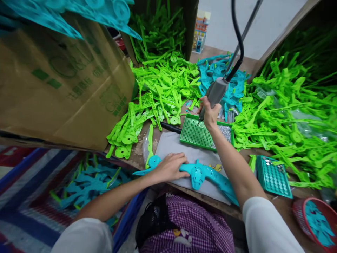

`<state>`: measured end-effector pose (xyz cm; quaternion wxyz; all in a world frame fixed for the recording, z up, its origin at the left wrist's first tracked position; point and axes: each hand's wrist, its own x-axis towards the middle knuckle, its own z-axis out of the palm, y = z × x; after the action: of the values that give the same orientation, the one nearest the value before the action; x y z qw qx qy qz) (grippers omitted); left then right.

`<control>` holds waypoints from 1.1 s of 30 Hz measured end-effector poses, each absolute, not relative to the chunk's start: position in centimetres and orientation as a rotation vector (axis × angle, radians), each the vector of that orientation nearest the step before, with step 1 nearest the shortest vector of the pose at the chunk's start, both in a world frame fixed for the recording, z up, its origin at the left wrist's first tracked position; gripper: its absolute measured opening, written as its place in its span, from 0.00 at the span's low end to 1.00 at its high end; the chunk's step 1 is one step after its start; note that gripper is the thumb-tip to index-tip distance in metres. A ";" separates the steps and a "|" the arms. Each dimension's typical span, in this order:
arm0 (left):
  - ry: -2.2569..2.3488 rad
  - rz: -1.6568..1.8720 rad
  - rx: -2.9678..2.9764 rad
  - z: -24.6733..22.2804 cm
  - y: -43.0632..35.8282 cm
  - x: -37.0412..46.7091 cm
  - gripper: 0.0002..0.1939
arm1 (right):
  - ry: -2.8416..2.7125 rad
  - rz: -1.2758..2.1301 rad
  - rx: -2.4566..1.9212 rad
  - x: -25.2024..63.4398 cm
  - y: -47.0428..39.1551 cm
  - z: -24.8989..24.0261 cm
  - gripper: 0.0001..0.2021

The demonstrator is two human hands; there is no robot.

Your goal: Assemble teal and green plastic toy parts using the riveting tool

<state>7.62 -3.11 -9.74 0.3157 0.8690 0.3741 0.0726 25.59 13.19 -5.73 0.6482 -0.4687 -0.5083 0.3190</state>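
My left hand (171, 168) is wrapped over a long blue plastic part (198, 174) lying on a grey cloth (168, 142) at the table's front edge. My right hand (210, 111) grips a grey electric screwdriver (218, 92), which hangs from a black cord and a rod above. Its thin bit points down over a green perforated tray (193, 131). Small silvery screws (223, 133) are heaped in the right end of that tray. I cannot tell whether a screw sits on the bit.
Bright green plastic parts are piled at left (163, 84) and right (279, 116), with more blue parts (237, 84) between. A cardboard box (60, 80) stands left. At right are a teal tray (275, 177) with small discs and a red basket (302, 214).
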 end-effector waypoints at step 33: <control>0.921 0.277 2.246 -10.4 -2.6 7.6 0.16 | -1.072 1.139 -0.912 26.5 -4.2 -3.8 0.27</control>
<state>7.61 -2.57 -10.44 0.3420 0.8638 0.3542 0.1065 26.49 -4.18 -3.85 0.6174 -0.3962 -0.4656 0.4950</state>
